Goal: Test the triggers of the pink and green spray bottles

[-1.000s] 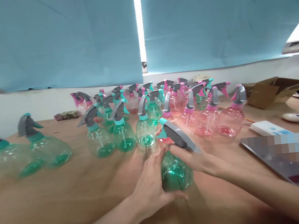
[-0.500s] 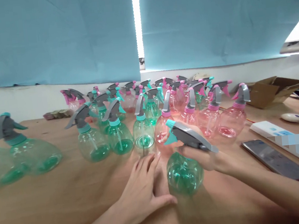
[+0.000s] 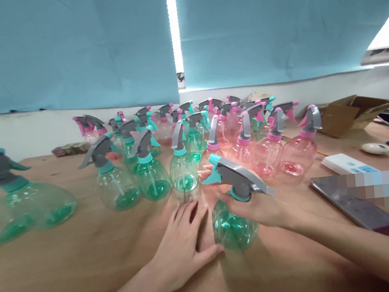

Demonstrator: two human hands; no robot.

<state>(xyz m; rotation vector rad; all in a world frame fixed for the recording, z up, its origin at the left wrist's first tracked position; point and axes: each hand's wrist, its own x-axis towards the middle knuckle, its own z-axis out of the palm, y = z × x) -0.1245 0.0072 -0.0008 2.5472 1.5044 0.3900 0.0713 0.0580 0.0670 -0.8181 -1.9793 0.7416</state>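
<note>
My right hand [image 3: 259, 208] is wrapped round the neck of a green spray bottle [image 3: 235, 231] with a grey and teal trigger head, which tilts over the table near me. Flat on the wood, with its fingers spread, my left hand [image 3: 183, 243] lies just left of that bottle and holds nothing. Beyond its fingertips stands another green spray bottle [image 3: 183, 172], and a second green one [image 3: 153, 179] is beside it on the left. A pink spray bottle [image 3: 239, 153] stands behind the held one.
Several more green and pink spray bottles fill the back of the table [image 3: 99, 270]. Two green ones, including a large-looking bottle [image 3: 43, 202], are at far left. To the right are a phone [image 3: 362, 212], a white power strip [image 3: 349, 164], a white mouse [image 3: 376, 148] and an open cardboard box [image 3: 341, 116].
The held bottle's trigger head has come into clearer view, with its teal collar now showing above my right hand. My left hand stays flat on the table. The whole view has shifted slightly.
</note>
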